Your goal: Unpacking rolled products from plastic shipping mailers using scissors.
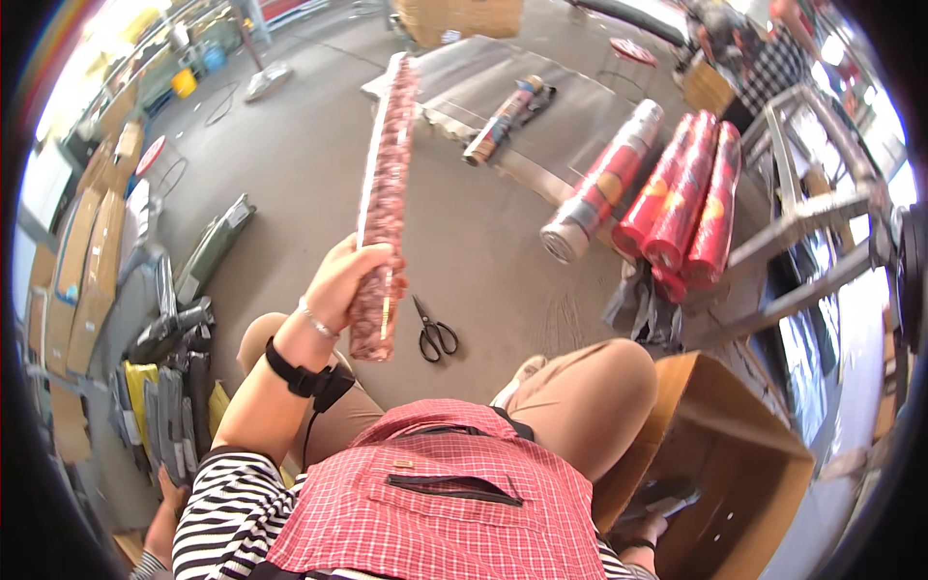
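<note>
My left hand (pixel 338 285) is closed around the lower part of a long patterned roll (pixel 385 184). The roll is reddish-brown, glossy and held almost upright over the floor. Below it, black-handled scissors (pixel 434 333) lie on the floor between my knees. At the lower right, my right hand (pixel 652 530) reaches down inside an open cardboard box (pixel 749 454). Something clear and plastic-like (pixel 674 505) is beside that hand. Its fingers are too small and partly hidden, so whether it grips anything does not show.
Red wrapped rolls (pixel 672 208) and a larger patterned roll (pixel 604 184) lie at the right, near a metal frame (pixel 802 222). Another roll (pixel 503 121) rests on a grey sheet (pixel 570 106). Wrapped packages (pixel 164 406) and another person's hand (pixel 171 493) are at left.
</note>
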{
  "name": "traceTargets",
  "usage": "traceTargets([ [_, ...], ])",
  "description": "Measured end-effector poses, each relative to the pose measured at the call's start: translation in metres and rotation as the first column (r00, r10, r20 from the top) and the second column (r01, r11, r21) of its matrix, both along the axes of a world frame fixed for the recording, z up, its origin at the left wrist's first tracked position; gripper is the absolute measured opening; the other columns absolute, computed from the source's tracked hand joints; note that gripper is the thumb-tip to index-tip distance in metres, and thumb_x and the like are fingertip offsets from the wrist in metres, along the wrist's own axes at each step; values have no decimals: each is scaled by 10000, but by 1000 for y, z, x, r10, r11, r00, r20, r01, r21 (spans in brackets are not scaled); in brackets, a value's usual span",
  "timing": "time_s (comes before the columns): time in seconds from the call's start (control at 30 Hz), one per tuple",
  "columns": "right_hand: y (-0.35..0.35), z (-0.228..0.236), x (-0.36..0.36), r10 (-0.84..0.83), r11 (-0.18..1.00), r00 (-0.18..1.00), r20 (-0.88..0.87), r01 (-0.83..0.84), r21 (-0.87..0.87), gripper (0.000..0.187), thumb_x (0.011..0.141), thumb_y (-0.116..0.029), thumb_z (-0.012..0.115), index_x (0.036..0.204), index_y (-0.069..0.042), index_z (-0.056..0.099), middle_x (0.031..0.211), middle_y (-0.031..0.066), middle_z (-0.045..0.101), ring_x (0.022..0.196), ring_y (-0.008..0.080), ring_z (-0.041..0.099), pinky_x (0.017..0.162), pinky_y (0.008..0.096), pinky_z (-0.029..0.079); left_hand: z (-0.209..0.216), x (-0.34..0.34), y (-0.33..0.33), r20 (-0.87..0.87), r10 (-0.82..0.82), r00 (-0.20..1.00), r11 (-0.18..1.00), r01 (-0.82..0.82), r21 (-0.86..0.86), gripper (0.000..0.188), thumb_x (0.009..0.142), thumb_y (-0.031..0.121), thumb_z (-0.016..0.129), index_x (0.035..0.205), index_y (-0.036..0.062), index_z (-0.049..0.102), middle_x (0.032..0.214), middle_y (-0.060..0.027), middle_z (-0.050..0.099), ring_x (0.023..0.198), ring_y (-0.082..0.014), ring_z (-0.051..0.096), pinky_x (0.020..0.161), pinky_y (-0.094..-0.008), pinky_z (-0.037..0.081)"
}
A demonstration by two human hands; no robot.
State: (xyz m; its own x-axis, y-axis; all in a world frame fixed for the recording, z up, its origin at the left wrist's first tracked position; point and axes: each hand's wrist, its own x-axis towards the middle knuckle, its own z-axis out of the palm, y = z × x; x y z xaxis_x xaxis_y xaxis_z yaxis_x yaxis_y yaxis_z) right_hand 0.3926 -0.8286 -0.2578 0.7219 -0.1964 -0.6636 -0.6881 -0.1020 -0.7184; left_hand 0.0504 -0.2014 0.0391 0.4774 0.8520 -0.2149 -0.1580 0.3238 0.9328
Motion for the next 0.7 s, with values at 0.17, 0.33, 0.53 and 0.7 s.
traceTargets([
  [0.17, 63, 151, 54, 236, 971, 913, 332, -210, -112, 312, 838, -138, 455, 1060, 29, 596, 904, 89, 633, 807, 195, 593, 774, 333, 489, 11, -12, 31, 118, -173, 978, 982, 163, 93, 365, 820, 186, 657, 1098, 26, 482, 849, -83, 594, 686, -174, 629, 619, -315, 550],
  [0.33, 156, 293, 56, 584, 811, 611, 535, -473, -345, 308, 821, -96, 451, 1056, 31, 605, 919, 82, 641, 821, 179, 600, 782, 317, 487, 6, -21, 54, 159, -201, 966, 975, 182, 126, 366, 815, 181, 665, 1100, 32, 490, 854, -76, 594, 695, -162, 623, 620, -306, 544],
  [0.53, 325, 382, -24, 738, 517, 207, 642, -786, -340, 373, 747, -4, 472, 1082, 69, 618, 990, 85, 656, 901, 146, 602, 821, 265, 465, -4, -45, 51, 231, -181, 956, 983, 183, 12, 348, 826, 169, 626, 1102, 22, 475, 844, -72, 582, 690, -166, 619, 611, -311, 544],
  [0.7, 444, 406, -84, 846, 106, -207, 492, -839, -534, 321, 795, 17, 494, 1086, 78, 613, 1023, 91, 662, 943, 123, 594, 854, 268, 460, -3, -53, 47, 302, -137, 943, 990, 137, 22, 407, 830, 216, 670, 1116, 24, 454, 865, -77, 590, 695, -164, 623, 612, -304, 548],
])
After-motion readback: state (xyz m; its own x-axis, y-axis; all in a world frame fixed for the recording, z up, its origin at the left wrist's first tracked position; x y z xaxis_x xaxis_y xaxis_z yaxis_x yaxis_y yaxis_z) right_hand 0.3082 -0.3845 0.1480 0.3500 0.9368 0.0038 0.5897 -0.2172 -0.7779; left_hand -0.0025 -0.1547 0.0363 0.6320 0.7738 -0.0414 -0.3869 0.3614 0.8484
